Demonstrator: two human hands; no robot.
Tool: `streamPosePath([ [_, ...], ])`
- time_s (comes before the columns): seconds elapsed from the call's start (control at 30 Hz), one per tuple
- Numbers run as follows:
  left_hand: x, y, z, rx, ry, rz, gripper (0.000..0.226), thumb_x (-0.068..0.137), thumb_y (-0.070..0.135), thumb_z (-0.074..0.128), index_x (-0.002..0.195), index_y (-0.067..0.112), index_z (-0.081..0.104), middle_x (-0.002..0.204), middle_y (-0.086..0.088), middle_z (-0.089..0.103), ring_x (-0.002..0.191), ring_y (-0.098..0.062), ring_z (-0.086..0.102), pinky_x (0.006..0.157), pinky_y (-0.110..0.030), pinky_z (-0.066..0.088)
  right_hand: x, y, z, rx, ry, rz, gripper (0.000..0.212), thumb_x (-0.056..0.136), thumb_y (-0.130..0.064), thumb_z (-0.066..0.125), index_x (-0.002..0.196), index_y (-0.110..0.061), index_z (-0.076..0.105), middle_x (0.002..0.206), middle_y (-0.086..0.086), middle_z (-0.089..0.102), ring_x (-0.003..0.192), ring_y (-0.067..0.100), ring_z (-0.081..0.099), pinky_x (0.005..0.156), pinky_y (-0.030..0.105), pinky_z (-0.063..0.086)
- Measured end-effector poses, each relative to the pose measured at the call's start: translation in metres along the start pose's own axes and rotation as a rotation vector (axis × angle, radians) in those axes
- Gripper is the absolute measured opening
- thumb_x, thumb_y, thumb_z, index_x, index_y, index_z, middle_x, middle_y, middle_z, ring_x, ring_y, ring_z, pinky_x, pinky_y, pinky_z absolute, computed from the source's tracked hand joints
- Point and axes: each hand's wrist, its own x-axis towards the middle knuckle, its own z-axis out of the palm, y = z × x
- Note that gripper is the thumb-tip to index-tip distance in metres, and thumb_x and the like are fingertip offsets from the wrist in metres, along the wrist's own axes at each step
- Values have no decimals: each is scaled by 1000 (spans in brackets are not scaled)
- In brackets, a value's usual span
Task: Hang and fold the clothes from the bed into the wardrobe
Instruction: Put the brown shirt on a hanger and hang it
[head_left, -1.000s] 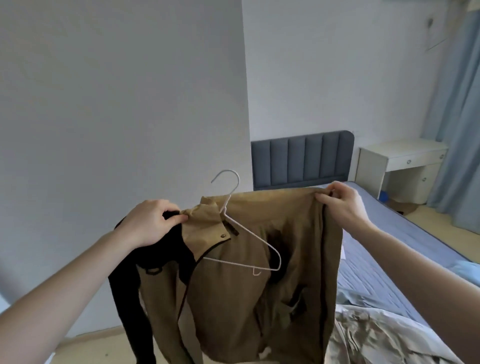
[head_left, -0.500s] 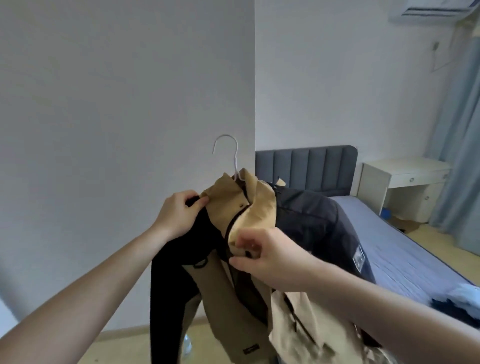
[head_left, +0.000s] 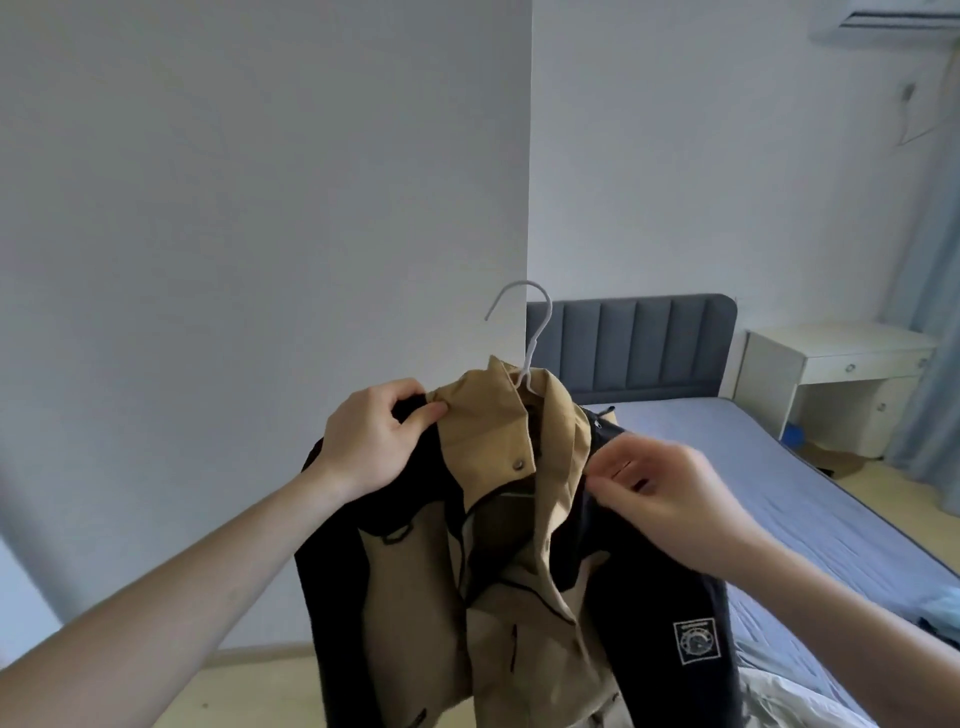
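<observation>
Held up mid-air in front of a plain white wall (head_left: 260, 260), beside the bed (head_left: 779, 478): a jacket (head_left: 498, 597) of matte tan cloth with black shoulders and sleeves, a stiff stand-up collar with a metal snap, a dark zip edge down the open front and a square printed patch on one sleeve. Threaded through the collar, a thin white wire hanger (head_left: 524, 338), only its curved hook and neck showing above the cloth. Left hand (head_left: 374, 441) gripping the jacket at the shoulder just beside the collar, thumb pressed onto the tan flap, fingers curled behind the black cloth. Right hand (head_left: 665, 488) blurred, fingertips narrowed to a pinch at the black cloth along the other collar edge; how firm the hold is, hard to tell. Behind, a padded grey-blue headboard (head_left: 634, 343) with vertical channels, a smooth lilac sheet, a boxy white nightstand (head_left: 831, 374) and pale blue curtain (head_left: 935, 312). Hook close to the vertical wall corner; open air above and to the left of the hanger; crumpled clothes (head_left: 940, 613) at the bed's near edge, low right
</observation>
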Motion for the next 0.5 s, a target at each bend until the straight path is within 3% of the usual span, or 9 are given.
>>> streamPosePath([
  [0.07,-2,-3,-1,11,-1,16,27,95,51,61,78,30,61,67,10,63,65,-9,60,58,-29,41,7,20,-15,-171,165,7,20,86,-27,76,95,-42,66,97,-24,68,91,-1,65,71,13,50],
  [0.1,-3,-5,-1,14,-1,24,27,95,51,61,79,30,61,66,10,63,65,-10,60,58,-30,42,10,30,-21,-264,149,32,22,87,-34,74,104,-44,63,105,-27,62,98,-3,60,76,16,48],
  [0.2,-4,-7,0,24,8,35,27,94,52,62,81,29,62,65,6,62,62,-15,59,59,-32,45,16,55,-26,-325,-134,165,30,92,-52,63,121,-45,57,113,-27,60,103,-5,57,88,26,50],
  [0.27,-5,-9,2,40,17,39,27,94,52,62,81,28,62,65,7,62,62,-14,58,57,-31,43,20,62,-22,-300,-215,189,13,98,-49,57,104,-40,64,94,-20,68,88,0,64,80,33,57],
  [0.33,-6,-12,4,64,12,47,28,94,54,61,81,29,62,68,10,63,65,-11,59,56,-28,41,23,65,-18,-278,-228,155,25,101,-43,53,84,-28,63,74,-8,65,69,8,60,71,42,54],
  [0.4,-5,-15,7,82,-2,50,28,94,56,60,82,31,62,71,13,64,68,-8,60,58,-27,42,26,65,-16,-177,-274,99,29,103,-37,53,80,-22,60,70,-1,61,64,13,54,65,40,47],
  [0.5,0,-20,12,76,-36,55,27,96,53,60,80,30,61,76,11,63,73,-6,59,62,-28,45,29,63,-7,9,-290,54,23,105,-26,55,85,-18,63,75,3,62,68,5,53,67,32,45],
])
